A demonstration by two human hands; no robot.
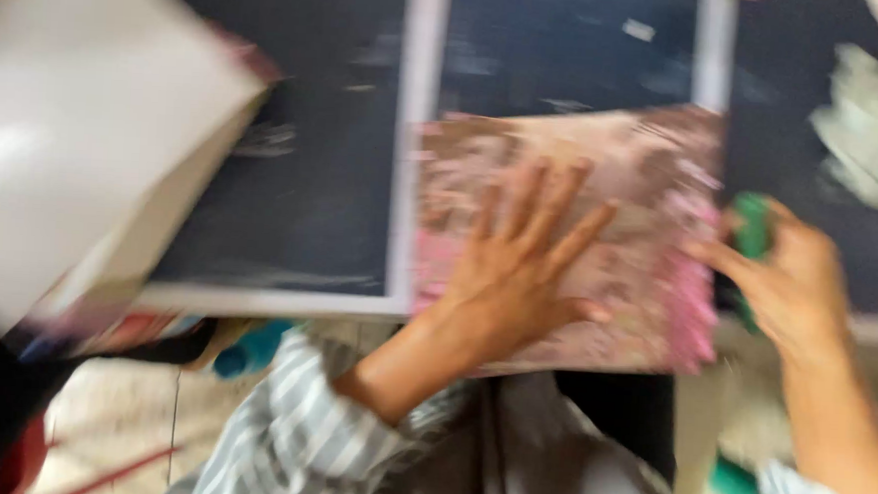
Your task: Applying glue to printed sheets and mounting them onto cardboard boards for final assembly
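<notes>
the frame was heavily blurred by motion. the left hand (513, 271) lay flat, palm down, on a pink and brown patterned sheet (652, 188), with its fingers (547, 198) spread and released, pressing on the sheet rather than gripping it. the sheet extended under the palm and out past the fingertips toward the far side and to the right; its near edge was at the person's lap. the sheet rested on a dark counter (303, 170) crossed by pale strips, one of which (417, 96) ran along the sheet's left edge.

the right hand (792, 286) sat just beside the right edge of the sheet. its fingers were curled around a small green object (753, 228), which showed above the knuckles and again below the hand; the kind of object could not be told through the blur. one finger pointed left and touched or nearly touched the pink fringe of the sheet; which of the two could not be told.

a large white sheet (75, 128) lay tilted at the left of the counter, well apart from both hands. a crumpled pale green wad (876, 130) lay at the far right. both forearms wore striped sleeves (289, 440).
</notes>
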